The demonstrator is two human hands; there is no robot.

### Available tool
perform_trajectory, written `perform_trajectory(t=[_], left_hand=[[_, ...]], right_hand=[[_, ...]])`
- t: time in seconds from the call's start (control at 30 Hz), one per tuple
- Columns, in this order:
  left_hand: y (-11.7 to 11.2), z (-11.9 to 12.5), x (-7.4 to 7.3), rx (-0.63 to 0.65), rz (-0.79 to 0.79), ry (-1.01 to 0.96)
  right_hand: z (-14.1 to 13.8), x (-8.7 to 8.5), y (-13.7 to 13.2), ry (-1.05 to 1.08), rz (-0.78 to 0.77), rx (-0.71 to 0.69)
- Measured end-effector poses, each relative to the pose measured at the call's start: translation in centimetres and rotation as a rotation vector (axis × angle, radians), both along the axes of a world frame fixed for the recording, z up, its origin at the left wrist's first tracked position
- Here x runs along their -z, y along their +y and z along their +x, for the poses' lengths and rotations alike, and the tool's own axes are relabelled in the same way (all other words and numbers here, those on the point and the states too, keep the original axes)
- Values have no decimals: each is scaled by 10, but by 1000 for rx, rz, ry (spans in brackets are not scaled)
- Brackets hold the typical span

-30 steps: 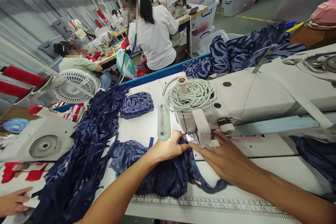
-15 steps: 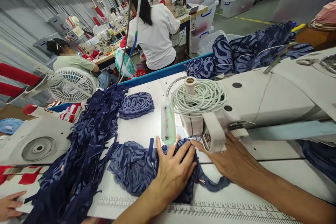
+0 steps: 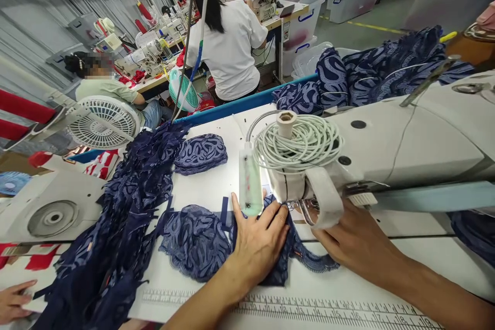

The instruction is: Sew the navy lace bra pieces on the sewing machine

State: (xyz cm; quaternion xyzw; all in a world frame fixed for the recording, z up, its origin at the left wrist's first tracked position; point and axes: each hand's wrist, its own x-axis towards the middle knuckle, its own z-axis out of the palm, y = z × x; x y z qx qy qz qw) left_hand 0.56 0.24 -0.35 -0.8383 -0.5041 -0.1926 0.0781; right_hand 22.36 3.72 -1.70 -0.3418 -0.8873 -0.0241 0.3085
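My left hand (image 3: pixel 260 237) lies flat with spread fingers on a navy lace bra (image 3: pixel 195 245), close to the sewing machine's needle area. The patterned lace cup spreads out left of that hand, and a narrow scalloped strip (image 3: pixel 315 262) curves out to its right. Under the head of the white sewing machine (image 3: pixel 417 136) is my right hand (image 3: pixel 358 234), bent at the fingers. A pale looped band (image 3: pixel 323 198) and the machine hide its fingertips, so what they touch cannot be made out. A stack of navy lace cups (image 3: pixel 201 153) rests behind the bra.
A long heap of navy pieces (image 3: pixel 112 227) runs along the left. Coiled pale cord (image 3: pixel 299 142) sits on the machine head, and a printed ruler (image 3: pixel 309 312) marks the front edge. Navy lace bundles (image 3: pixel 371 80) lie behind. Another person's hand (image 3: pixel 15 301) shows at far left.
My right hand has drawn back to the right, its extended finger leaving the fabric by the needle and going behind the looped band. My left hand stays nearly in place on the bra.
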Motion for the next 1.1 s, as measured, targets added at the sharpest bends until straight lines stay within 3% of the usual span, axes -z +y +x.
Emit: perform_trajectory(t=[0.4, 0.63, 0.9, 1.1], left_hand=[[1, 0, -1, 7, -53, 10], [4, 3, -11, -9, -153, -13], [2, -2, -3, -8, -97, 6], [0, -4, -3, 7, -127, -4]], right_hand=[[1, -3, 0, 34, 7, 40], [5, 7, 2, 43, 152, 55], [7, 14, 11, 162, -51, 78], [7, 6, 10, 139, -43, 52]])
